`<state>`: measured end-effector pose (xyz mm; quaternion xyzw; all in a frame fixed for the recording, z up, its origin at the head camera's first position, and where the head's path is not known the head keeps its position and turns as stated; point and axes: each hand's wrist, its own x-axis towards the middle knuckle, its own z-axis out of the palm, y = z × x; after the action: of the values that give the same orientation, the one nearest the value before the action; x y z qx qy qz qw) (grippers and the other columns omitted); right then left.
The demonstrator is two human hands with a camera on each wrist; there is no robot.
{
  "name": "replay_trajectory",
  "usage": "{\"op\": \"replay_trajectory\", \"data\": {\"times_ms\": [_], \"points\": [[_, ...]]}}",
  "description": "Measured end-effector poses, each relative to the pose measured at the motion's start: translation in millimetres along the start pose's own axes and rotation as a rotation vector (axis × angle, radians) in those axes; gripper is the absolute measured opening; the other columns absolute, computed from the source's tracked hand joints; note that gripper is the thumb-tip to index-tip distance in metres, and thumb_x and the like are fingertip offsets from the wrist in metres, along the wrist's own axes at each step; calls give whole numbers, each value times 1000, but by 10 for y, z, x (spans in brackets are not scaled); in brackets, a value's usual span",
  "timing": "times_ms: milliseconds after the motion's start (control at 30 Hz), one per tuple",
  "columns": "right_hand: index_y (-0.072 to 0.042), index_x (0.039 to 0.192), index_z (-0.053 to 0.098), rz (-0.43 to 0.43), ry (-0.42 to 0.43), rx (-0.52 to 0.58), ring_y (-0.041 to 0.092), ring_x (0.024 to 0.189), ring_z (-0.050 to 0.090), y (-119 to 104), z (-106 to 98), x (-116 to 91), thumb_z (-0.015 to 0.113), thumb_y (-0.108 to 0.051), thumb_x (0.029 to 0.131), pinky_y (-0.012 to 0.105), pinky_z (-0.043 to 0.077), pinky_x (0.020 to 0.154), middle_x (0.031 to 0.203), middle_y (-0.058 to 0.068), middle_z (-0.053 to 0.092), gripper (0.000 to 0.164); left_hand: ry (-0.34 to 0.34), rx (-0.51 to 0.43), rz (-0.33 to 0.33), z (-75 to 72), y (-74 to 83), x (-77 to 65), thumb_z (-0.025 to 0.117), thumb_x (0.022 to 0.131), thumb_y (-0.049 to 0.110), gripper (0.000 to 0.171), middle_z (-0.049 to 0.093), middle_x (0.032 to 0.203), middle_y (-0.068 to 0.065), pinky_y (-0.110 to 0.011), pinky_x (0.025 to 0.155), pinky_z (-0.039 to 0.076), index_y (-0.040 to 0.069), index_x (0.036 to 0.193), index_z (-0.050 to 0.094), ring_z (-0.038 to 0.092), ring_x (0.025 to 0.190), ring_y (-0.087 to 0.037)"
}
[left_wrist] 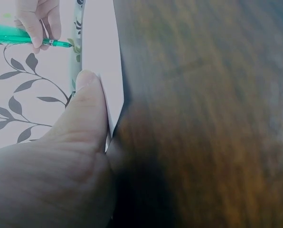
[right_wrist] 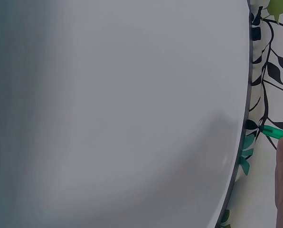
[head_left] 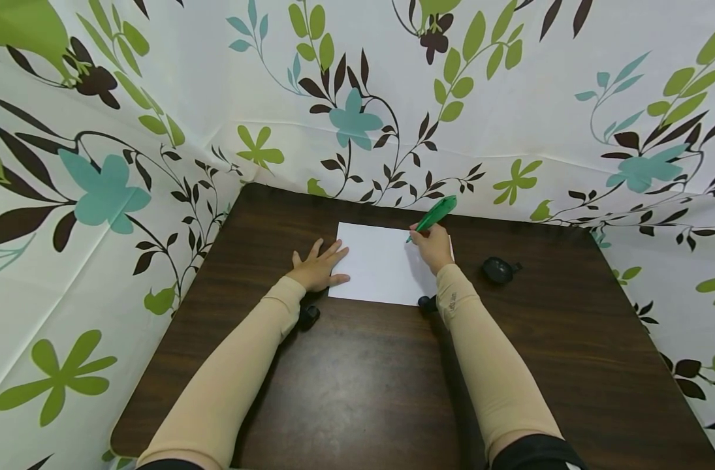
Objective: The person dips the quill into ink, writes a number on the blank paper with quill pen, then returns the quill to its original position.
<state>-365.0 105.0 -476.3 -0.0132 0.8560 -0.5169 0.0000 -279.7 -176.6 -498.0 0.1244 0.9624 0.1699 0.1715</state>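
Note:
A white sheet of paper (head_left: 381, 264) lies flat on the dark wooden table. My left hand (head_left: 317, 269) rests with spread fingers on its left edge; in the left wrist view the thumb (left_wrist: 84, 107) lies along the sheet's edge. Over the right part of the paper, my right hand (head_left: 433, 249) pinches a green pen (head_left: 439, 211) with a wide, feather-like upper part. The pen slants with its point down and to the left. Both wrist views show a gap between the pen's tip (right_wrist: 262, 128) and the sheet.
To the right of my right hand sits a small round black object (head_left: 498, 269) with a short tab. Dark wood tabletop (head_left: 357, 385) stretches around the paper. Leaf-and-flower patterned cloth (head_left: 363, 124) hangs behind the table and along both sides.

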Motion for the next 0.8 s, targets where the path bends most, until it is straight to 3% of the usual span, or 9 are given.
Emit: {"op": "replay_trajectory", "data": {"times_ms": [800], "points": [[2, 113, 66, 9, -23, 46, 23, 97, 62, -11, 66, 18, 63, -12, 94, 33, 52, 83, 108, 15, 66, 24, 3, -9, -3, -22, 49, -32, 44, 95, 60, 76, -5, 163, 9, -78, 102, -7, 33, 156, 9, -14, 148, -31]]}}
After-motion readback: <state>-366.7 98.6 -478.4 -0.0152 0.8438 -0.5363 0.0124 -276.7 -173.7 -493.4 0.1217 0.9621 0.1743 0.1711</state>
